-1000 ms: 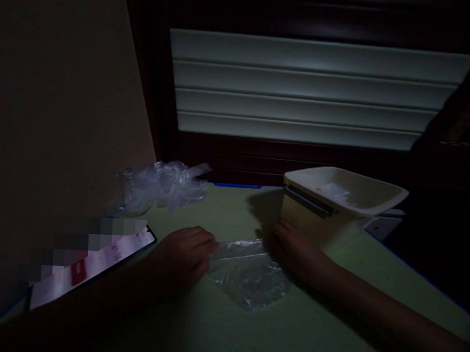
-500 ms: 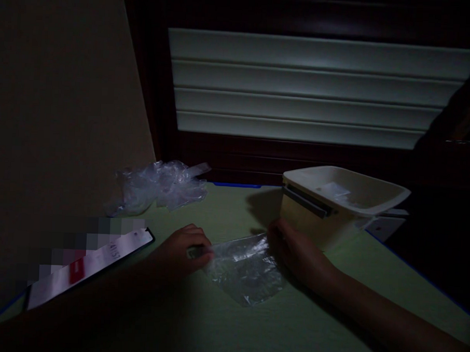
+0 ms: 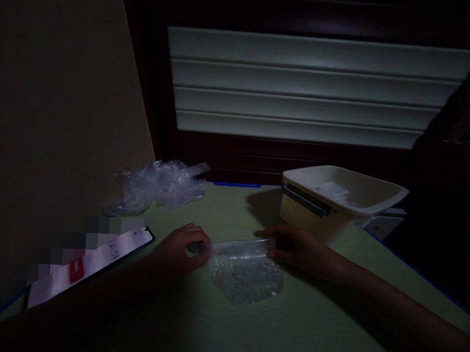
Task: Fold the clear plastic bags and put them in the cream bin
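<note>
A clear plastic bag (image 3: 246, 280) is stretched between my two hands, just over the table, its upper edge forming a flat strip. My left hand (image 3: 188, 249) pinches the left end of that edge between thumb and fingers. At the right end, my right hand (image 3: 294, 248) grips the edge the same way. To the right of my right hand stands a cream plastic bin (image 3: 307, 213) with a grey handle on its side. Small clear plastic pieces (image 3: 333, 190) lie inside it. The picture is dim, so the bag's contents, if any, cannot be made out.
A heap of crumpled clear plastic bags (image 3: 164, 183) sits at the back left of the green table (image 3: 228, 334). Near my left forearm lies a lit phone (image 3: 94, 260). A dark frame with pale slats (image 3: 301, 85) rises behind the table. A wall (image 3: 60, 85) is at left.
My right hand has shifted slightly and turned, with its thumb now on the bag's edge. The edge looks straighter and flatter. My left hand has hardly moved.
</note>
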Demonstrator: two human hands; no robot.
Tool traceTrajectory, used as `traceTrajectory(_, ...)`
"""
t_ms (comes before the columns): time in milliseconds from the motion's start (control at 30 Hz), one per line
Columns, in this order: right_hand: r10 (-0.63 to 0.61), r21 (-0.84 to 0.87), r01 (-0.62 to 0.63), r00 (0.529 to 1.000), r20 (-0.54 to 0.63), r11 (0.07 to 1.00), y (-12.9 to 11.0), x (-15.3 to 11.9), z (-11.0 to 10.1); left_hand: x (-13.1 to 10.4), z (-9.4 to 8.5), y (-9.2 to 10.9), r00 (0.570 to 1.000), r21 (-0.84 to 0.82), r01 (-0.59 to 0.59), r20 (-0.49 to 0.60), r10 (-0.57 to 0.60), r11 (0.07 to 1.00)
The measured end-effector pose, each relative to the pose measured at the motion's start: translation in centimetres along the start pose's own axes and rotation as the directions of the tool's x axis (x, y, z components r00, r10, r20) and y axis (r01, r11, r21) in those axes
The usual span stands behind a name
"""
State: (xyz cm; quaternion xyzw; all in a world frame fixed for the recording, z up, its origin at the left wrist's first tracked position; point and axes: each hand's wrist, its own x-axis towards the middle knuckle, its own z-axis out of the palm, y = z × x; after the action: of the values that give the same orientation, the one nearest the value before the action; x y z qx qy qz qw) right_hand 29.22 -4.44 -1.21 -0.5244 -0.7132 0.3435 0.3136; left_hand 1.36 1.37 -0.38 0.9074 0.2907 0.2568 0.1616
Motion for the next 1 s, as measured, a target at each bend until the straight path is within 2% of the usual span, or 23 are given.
traceTrajectory(167, -0.004, -0.057, 0.003, 1.0, -0.012, 0.998, -0.5, 0.0, 0.3, -0.4, 0.2, 0.0, 1.0, -0.008, 0.008, 0.002, -0.008, 1.0)
traceTrajectory(433, -0.048, -0.262, 0.032, 0.997, -0.057, 0.964, -1.3, -0.2, 0.3, -0.3, -0.1, 0.2, 0.999, -0.022, -0.021, 0.038, 0.022, 1.0)
traceTrajectory(633, -0.058, -0.27, 0.062, 0.998, 0.025, 0.961, -2.1, -0.7, 0.0, -0.3, 0.2, 0.2, 0.99, 0.035, -0.14, 0.013, 0.14, 0.99)
traceTrajectory(733, -0.059, -0.339, 0.067, 0.998, 0.035, 0.939, -2.4, -0.9, -0.2, -0.4, 0.2, 0.3, 0.98, 0.069, -0.2, 0.015, 0.2, 0.977)
traceTrajectory(1000, -0.202, -0.474, 0.226, 0.974, 0.101, 0.851, -2.9, -1.2, -0.4, -0.7, -0.5, 1.4, 0.961, 0.114, -0.261, 0.121, 0.248, 0.959)
